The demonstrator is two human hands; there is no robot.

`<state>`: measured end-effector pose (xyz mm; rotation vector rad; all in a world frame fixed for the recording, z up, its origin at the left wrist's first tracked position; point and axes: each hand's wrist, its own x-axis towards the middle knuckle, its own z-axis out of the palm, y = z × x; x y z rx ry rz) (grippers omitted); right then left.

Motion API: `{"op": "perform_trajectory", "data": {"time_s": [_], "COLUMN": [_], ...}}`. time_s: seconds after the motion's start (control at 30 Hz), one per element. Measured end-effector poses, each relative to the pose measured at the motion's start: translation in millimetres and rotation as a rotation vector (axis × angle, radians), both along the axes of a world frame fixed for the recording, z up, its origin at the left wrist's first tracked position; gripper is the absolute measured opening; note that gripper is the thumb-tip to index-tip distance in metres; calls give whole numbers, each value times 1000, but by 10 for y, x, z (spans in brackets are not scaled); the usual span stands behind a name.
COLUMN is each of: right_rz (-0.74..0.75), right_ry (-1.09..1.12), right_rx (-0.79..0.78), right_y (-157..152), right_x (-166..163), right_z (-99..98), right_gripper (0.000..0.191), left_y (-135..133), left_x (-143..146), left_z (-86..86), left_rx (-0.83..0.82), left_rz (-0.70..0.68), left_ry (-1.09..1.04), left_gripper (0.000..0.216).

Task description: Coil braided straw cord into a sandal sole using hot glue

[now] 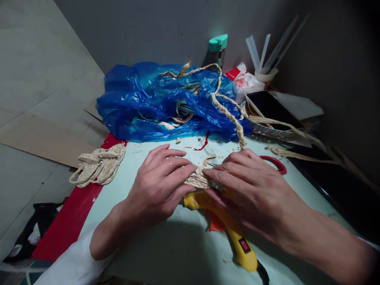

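In the head view, the left hand [160,186] is pinching the left end of a braided-fibre piece [198,180] between thumb and half-curled fingers; the right hand [252,190] is closing on its right end. The piece is sitting just beyond the yellow glue gun [242,241]. Working well probably means pressing the rows flush, keeping fingertips off the nozzle. The right hand is hiding much of the red-handled scissors [280,165]; whether it is gripping them is unclear.
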<state>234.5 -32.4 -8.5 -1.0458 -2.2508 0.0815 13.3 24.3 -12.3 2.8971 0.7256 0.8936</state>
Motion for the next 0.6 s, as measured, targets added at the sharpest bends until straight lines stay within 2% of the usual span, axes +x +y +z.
{"op": "perform_trajectory", "data": {"time_s": [0.13,0.4,0.6], "right_rz": [-1,-10,-7], "right_ry": [-10,-36,-23], "right_rx": [-41,-3,5], "right_y": [-16,-13,-11], "right_x": [-1,-13,-6], "right_z": [-11,-23,-19], "right_gripper": [16,14,13], "left_y": [7,13,1], "left_x": [10,32,50], "left_z": [-17,-72,-45], "left_rx": [24,55,94], "left_rz": [-25,-60,-66], "left_ry": [-49,-74,-39], "left_gripper": [20,17,15]}}
